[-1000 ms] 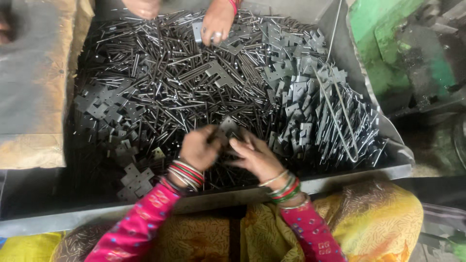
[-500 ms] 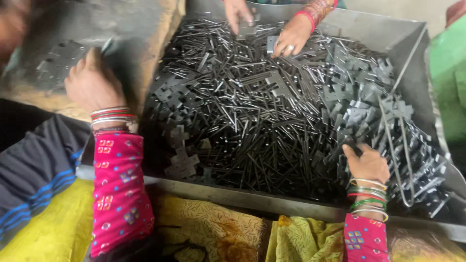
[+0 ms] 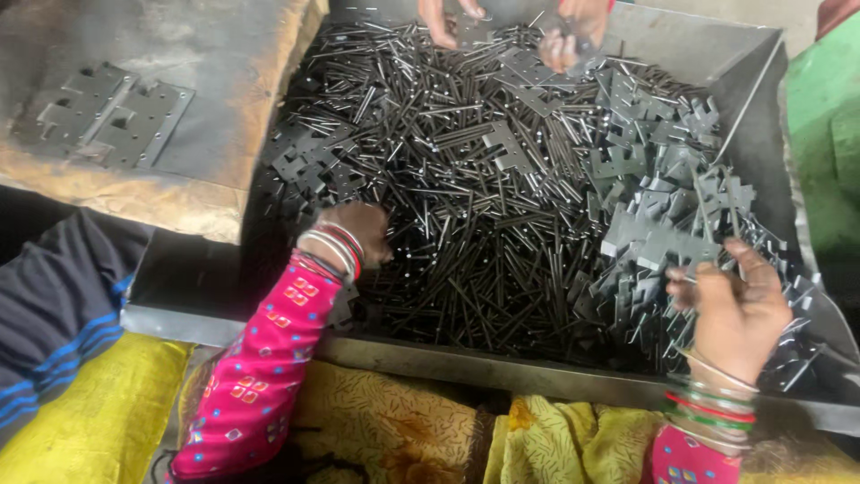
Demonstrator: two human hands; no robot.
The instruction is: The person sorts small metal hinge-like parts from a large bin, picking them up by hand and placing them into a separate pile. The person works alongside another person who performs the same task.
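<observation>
Head view: my left hand (image 3: 354,235) is back from the left-side bench (image 3: 224,116), curled into the steel pins (image 3: 466,215); right hand (image 3: 735,309) pinches hinge plates (image 3: 663,242), grip partly hidden.

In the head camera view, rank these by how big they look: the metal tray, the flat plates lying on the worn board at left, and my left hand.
1. Metal tray, by far the largest.
2. Flat plates on the board.
3. Left hand, though it sits nearer the camera, so that gap is unsure.

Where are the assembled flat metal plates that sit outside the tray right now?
In the head view, the assembled plates lie upper left on the rusty metal sheet, just left of the tray, beyond the left hand.
</observation>
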